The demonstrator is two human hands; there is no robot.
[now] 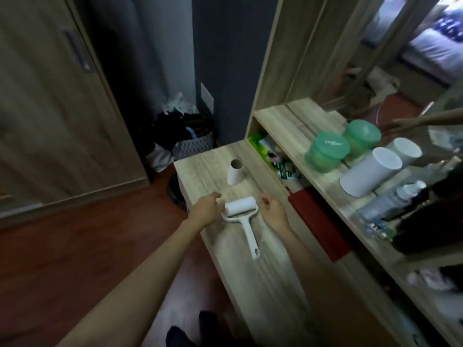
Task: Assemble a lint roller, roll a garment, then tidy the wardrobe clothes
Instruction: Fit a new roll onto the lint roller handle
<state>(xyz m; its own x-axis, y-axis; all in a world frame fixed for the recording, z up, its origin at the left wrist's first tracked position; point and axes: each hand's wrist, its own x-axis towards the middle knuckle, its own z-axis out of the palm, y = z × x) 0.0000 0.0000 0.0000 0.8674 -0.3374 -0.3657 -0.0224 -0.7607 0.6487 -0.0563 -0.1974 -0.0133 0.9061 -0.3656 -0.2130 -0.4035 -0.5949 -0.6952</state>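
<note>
stage: i judge the assembly is done or all but done. the lint roller (240,214) lies flat on the desk (265,284) with a white roll (241,205) seated across its frame.
roller position: the roll end points away from me, and the handle (250,236) runs back towards me and slightly right.
spare tube: a second tube (235,171) stands upright farther along the desk, well apart from the roller. its open top shows a brown core. i cannot tell whether it is spent or fresh.
left to do: rolling a garment has not begun, as no garment lies on the desk. the wardrobe tidying is also ahead. the wardrobe door (50,108) stands off to my left, and dark clothes are heaped in a basket (193,144) on the floor beyond the desk.
left hand: the left hand (204,210) sits against the left end of the roll, palm down, fingers curved towards it. the frame is soft here, so i cannot tell whether it pinches the end or only touches it.
right hand: the right hand (274,210) is just beside the right end of the roll, fingers loosely curled with nothing in them. it looks to be apart from the frame.
arms: both forearms reach forward low over the desk, one on each side of the handle.
</note>
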